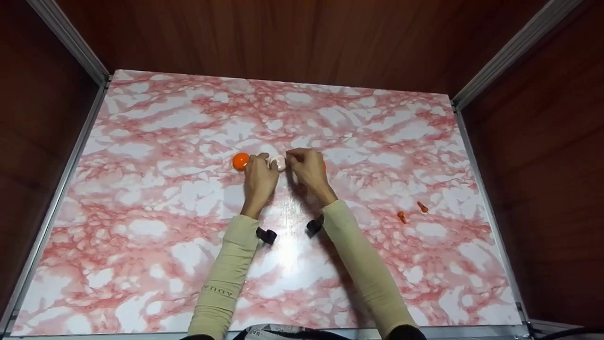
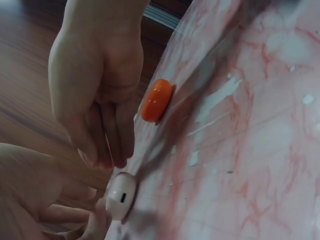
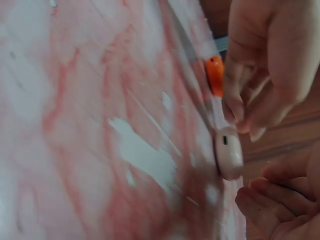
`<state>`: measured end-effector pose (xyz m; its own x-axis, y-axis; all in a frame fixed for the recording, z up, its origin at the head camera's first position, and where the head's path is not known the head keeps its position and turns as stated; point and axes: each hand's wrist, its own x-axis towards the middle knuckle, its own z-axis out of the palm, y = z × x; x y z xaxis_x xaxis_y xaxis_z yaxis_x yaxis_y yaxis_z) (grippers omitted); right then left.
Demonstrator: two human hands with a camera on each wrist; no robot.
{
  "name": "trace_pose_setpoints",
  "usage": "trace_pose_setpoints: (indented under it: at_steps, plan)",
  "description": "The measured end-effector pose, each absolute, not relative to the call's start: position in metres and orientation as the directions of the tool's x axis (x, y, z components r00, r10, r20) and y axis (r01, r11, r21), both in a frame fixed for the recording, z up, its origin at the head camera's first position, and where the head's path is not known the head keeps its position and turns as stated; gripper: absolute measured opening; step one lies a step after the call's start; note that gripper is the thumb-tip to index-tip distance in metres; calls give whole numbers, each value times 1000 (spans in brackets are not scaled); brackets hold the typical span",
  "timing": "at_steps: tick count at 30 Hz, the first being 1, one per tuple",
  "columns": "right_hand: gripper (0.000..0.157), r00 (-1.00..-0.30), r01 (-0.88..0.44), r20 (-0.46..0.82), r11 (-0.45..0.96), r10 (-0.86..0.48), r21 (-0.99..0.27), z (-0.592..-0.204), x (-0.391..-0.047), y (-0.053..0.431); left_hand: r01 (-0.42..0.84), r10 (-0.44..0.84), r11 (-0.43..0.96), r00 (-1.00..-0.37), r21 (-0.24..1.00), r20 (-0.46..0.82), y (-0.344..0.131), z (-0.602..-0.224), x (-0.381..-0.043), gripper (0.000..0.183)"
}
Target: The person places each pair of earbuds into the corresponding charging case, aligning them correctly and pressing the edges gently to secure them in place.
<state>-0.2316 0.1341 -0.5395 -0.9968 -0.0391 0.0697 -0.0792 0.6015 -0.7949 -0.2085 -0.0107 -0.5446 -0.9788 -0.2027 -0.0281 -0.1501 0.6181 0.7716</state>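
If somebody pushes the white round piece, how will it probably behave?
The white round piece would probably slide, as its surface looks smooth and shiny. Its curved sides suggest that it may rock when pushed at the edge. It seems stiff, because its rounded outline shows no dent.

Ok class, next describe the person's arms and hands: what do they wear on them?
The left hand and right hand are ungloved. Pale yellow-green sleeves cover both forearms down to the wrists; the left one carries small dark lettering, too blurred to read surely. A small black device sits at each wrist. Black cloth shows at the sleeves' upper ends.
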Motion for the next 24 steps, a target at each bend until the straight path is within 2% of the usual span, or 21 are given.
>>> trace_pose_setpoints:
  at_steps: [5, 12, 24]
  plan:
    - [19, -992, -121, 125, 497, -26, -859, -527, -232, 154, -119, -211, 580, -978, 805, 7, -10, -533, -207, 35]
    - [16, -987, -78, 127, 405, 96, -911, -518, -230, 193, 6, -179, 520, -977, 854, 116, -3, -525, -207, 19]
    - [20, -988, 35, 23, 375, 149, -927, -529, -221, 231, -105, -65, 460, -994, 882, -85, 20, -532, -211, 25]
